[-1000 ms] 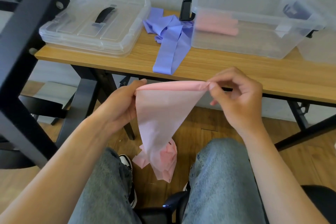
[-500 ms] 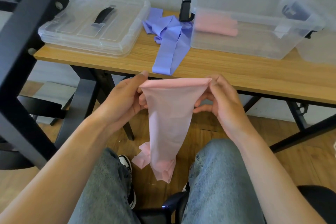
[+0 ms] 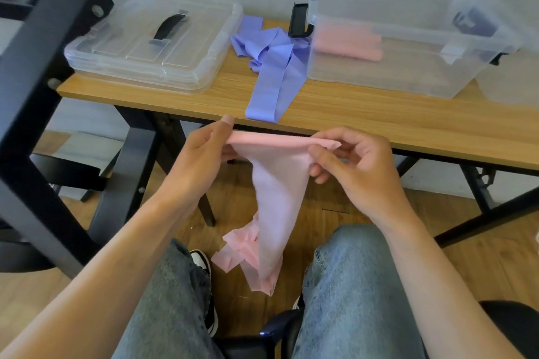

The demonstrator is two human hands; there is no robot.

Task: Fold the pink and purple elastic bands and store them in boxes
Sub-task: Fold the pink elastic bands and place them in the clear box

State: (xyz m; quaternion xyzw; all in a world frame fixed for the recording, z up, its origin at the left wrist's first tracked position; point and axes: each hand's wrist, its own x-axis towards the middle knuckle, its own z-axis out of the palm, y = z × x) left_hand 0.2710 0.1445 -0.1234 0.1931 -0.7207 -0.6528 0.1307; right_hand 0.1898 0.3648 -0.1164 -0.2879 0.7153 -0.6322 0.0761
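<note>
Hands pinch pink band; its lower end bunches unreadably.

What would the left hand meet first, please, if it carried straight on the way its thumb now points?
Probably the wooden table's front edge: the left hand, pinching the pink elastic band, has its thumb aimed up and away toward it. Depth is unclear; it might pass beneath.

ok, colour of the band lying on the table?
Purple band, clearest in the head view.
</note>
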